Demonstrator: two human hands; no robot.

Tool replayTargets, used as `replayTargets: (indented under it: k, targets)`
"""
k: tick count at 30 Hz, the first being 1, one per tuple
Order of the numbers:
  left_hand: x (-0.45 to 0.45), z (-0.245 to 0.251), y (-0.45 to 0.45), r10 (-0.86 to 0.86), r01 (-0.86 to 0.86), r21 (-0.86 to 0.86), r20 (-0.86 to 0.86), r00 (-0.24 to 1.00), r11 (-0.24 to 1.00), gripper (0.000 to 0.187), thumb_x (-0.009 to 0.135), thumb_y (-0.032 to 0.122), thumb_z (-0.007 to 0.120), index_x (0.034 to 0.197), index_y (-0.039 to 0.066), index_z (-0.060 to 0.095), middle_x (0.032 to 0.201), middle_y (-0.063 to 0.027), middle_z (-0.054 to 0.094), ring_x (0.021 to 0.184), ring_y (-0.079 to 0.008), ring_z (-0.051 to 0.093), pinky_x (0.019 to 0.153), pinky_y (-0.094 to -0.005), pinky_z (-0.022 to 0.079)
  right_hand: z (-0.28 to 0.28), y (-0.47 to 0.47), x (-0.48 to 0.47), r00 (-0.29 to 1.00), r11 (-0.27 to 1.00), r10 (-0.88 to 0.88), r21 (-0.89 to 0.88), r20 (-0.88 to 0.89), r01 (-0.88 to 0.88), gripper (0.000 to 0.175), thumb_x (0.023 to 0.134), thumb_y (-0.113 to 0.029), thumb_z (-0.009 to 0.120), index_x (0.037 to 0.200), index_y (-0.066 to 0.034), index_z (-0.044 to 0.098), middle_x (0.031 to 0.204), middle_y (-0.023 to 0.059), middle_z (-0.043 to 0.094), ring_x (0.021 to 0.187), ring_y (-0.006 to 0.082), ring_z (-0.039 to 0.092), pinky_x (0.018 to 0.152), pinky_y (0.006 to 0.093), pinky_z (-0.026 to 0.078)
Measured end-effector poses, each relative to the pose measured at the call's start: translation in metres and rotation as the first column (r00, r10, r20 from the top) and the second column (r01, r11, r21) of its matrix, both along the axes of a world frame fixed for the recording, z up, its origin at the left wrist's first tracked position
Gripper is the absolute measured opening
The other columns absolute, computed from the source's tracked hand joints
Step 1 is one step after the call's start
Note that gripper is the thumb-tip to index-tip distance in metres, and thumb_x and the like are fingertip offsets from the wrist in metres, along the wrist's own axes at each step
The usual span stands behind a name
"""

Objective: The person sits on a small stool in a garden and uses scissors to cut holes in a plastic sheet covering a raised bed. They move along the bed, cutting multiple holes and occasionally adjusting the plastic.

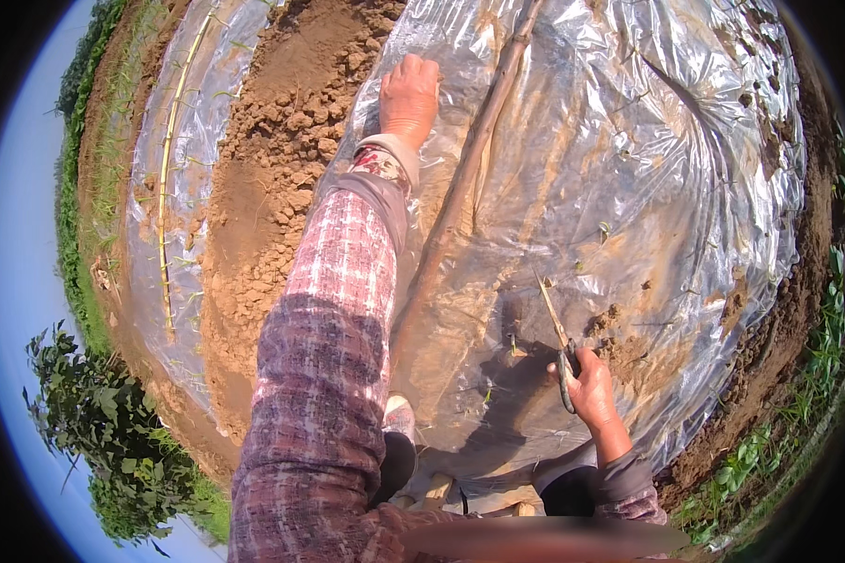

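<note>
Clear plastic mulch film (591, 176) covers the soil bed before me, wrinkled and shiny. My left hand (410, 95) is stretched far forward at the film's left edge, its fingers curled down; whether they pinch anything is hidden. In my right hand (591, 387), at the lower right, is a pair of scissors (562, 345) with dark handles, the narrow blades pointing up and left over the film. A long wooden pole (465, 179) lies lengthwise on the film between my hands. Small green seedlings (604, 229) show at scattered spots on the bed.
A furrow of crumbly brown soil (253, 204) runs left of the bed. Beyond it, a thin pole (167, 155) lies on another film-covered row. Soil and green plants (743, 464) border the right side. My shoe (398, 419) and pieces of wood (436, 490) are near the bottom.
</note>
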State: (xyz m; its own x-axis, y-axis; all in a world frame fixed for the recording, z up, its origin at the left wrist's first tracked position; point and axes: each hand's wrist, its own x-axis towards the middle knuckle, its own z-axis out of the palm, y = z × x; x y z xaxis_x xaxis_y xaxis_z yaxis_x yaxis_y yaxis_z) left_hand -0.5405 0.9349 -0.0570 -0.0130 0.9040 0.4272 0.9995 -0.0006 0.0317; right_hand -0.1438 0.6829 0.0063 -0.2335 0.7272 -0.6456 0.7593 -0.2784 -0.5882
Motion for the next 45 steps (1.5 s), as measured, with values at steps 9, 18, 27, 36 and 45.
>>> replayTargets:
  k: [9,18,27,36,45]
  targets:
    - [0.030,-0.027,-0.029,-0.011,-0.001,-0.136,-0.086,0.996,0.991,0.015,0.080,0.011,0.057,0.094,0.013,0.060,0.091,-0.0065,0.053,0.090,-0.0255,0.055,0.077,-0.0393,0.043,0.002,-0.017,-0.002,1.000,1.000,-0.017,-0.025,-0.006,0.017,0.046,0.074,-0.039,0.076,0.078,0.0027,0.056,0.071,0.0210,0.055,0.066,0.0388,0.056,0.059,0.0427,0.044]
    - [0.035,-0.032,-0.043,0.053,-0.044,-0.137,0.063,0.997,0.990,0.023,0.083,0.008,0.053,0.105,0.008,0.059,0.097,-0.0083,0.054,0.095,-0.0268,0.057,0.081,-0.0388,0.047,-0.004,-0.023,0.002,0.999,0.999,-0.025,-0.040,-0.030,0.024,0.046,0.074,-0.040,0.076,0.080,0.0022,0.058,0.071,0.0208,0.057,0.066,0.0388,0.057,0.060,0.0427,0.045]
    - [0.041,-0.026,-0.048,0.115,-0.083,-0.221,0.135,0.984,0.972,0.032,0.085,0.010,0.052,0.116,0.007,0.055,0.104,-0.0107,0.052,0.096,-0.0300,0.057,0.081,-0.0421,0.046,-0.007,-0.033,0.003,0.998,0.999,-0.015,-0.045,-0.065,0.012,0.042,0.076,-0.034,0.075,0.087,0.0031,0.059,0.068,0.0154,0.056,0.061,0.0235,0.052,0.059,0.0369,0.043]
    - [0.066,0.011,-0.064,0.158,-0.075,-0.368,0.201,0.967,0.927,0.040,0.085,0.014,0.053,0.124,0.011,0.052,0.115,-0.0095,0.053,0.111,-0.0306,0.049,0.094,-0.0469,0.038,0.020,-0.033,-0.006,0.997,0.997,0.073,-0.037,-0.039,-0.075,0.050,0.076,-0.047,0.072,0.085,0.0006,0.060,0.074,0.0208,0.061,0.071,0.0397,0.060,0.063,0.0431,0.046]
    - [0.087,0.102,-0.205,0.091,0.173,-0.411,0.549,0.831,0.895,0.017,0.078,0.016,0.066,0.087,0.007,0.054,0.094,-0.0117,0.055,0.093,-0.0328,0.053,0.081,-0.0421,0.043,0.092,-0.031,0.015,0.984,0.992,-0.006,-0.122,-0.179,-0.016,0.057,0.083,-0.052,0.063,0.091,0.0039,0.059,0.067,0.0118,0.055,0.064,0.0209,0.053,0.061,0.0353,0.043]
